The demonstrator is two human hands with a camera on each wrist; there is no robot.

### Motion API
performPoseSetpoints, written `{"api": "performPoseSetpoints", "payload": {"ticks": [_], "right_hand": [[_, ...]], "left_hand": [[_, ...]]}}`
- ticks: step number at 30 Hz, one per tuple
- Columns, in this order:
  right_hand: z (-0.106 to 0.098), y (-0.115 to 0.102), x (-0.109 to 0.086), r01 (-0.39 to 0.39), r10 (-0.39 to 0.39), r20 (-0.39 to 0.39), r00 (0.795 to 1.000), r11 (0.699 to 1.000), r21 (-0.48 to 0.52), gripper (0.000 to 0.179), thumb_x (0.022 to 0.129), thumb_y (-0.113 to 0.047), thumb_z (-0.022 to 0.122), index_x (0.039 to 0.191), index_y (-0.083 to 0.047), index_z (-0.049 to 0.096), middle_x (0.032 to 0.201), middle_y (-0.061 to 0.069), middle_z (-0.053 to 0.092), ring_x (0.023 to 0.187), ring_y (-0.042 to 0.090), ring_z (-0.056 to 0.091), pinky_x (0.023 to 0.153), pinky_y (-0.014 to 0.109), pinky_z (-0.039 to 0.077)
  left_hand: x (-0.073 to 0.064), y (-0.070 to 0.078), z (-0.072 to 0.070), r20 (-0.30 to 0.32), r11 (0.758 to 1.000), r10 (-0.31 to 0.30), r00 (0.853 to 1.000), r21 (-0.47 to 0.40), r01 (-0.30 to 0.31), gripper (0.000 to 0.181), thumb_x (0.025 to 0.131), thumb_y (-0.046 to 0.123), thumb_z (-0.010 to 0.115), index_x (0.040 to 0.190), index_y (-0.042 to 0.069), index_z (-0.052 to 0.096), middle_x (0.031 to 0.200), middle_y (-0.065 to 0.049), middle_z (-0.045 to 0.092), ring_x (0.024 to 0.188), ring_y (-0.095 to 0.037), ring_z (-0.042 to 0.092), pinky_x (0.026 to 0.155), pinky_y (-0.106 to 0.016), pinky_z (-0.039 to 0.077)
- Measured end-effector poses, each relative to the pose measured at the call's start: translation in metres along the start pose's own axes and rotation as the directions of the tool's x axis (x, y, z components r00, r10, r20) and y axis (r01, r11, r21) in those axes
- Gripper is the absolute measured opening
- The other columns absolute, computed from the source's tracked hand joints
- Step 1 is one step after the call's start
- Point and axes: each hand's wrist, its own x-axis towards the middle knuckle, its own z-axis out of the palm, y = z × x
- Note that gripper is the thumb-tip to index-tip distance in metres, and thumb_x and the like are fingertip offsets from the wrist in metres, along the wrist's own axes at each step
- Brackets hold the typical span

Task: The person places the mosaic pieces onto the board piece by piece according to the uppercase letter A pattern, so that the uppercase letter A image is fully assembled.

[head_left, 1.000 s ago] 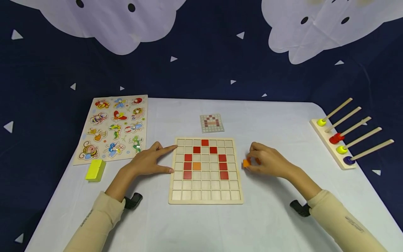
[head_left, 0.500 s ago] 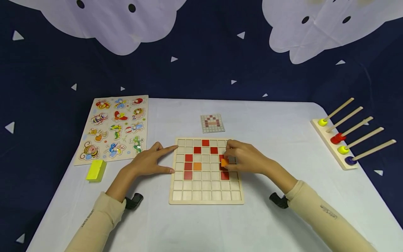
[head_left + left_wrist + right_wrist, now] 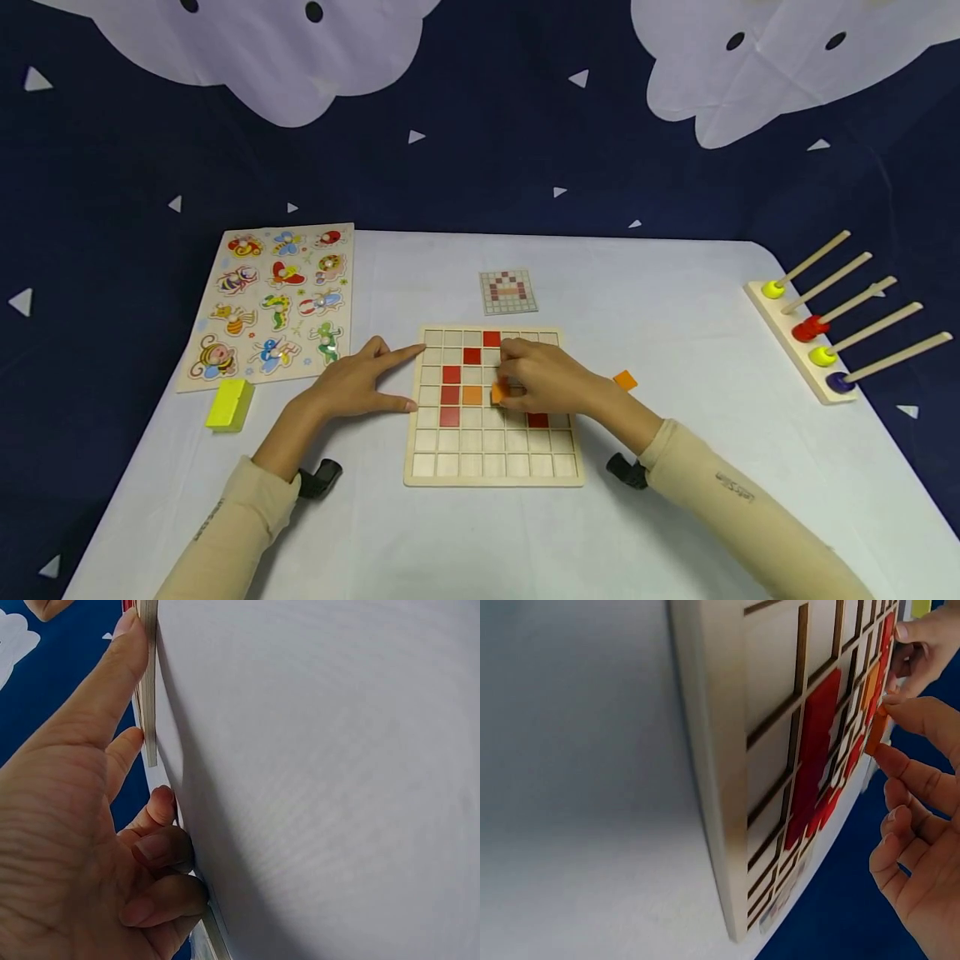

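A wooden grid board (image 3: 493, 482) lies at the middle of the table, with several red tiles (image 3: 450, 396) and one orange tile (image 3: 472, 396) in its squares. My right hand (image 3: 547, 379) is over the board, pinching another orange tile (image 3: 877, 733) between thumb and index finger, just right of the placed orange one. It covers part of the board's right side in the head view. My left hand (image 3: 360, 383) rests at the board's left edge, thumb and index finger stretched out against the rim, the other fingers loosely bent in the left wrist view.
A loose orange tile (image 3: 626, 380) lies right of the board. Behind the board is a small pattern card (image 3: 508, 292). An insect puzzle (image 3: 266, 308) and yellow block (image 3: 229, 405) lie left; a peg stand with beads (image 3: 798, 342) stands right.
My right hand has carried the orange tile leftward from beside the board to over its middle, uncovering the loose orange tile on the table. My left hand has stayed in place.
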Motion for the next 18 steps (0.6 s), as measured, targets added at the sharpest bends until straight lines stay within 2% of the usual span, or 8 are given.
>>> {"api": "performPoseSetpoints", "payload": {"ticks": [10,18], "right_hand": [[0.009,-0.005,0.008,-0.009,0.011,0.031,0.999,0.999,-0.046,0.018,0.083,-0.026,0.080,0.087,-0.011,0.073,0.095,0.002,0.058,0.080,0.013,0.053,0.071,0.027,0.049],[0.013,-0.008,0.009,0.000,0.000,0.005,1.000,0.998,-0.059,0.021,0.082,-0.026,0.083,0.091,-0.010,0.072,0.088,0.000,0.054,0.077,0.012,0.051,0.069,0.026,0.049]], "left_hand": [[0.001,0.000,0.001,-0.001,1.000,0.012,1.000,-0.001,-0.012,0.088,0.075,0.057,0.080,0.151,0.032,0.043,0.099,-0.002,0.044,0.065,-0.015,0.039,0.058,-0.029,0.032],[0.001,-0.003,0.001,-0.003,1.000,0.013,1.000,0.008,-0.013,0.088,0.075,0.058,0.079,0.151,0.032,0.042,0.100,-0.001,0.045,0.065,-0.015,0.039,0.058,-0.029,0.033]]}}
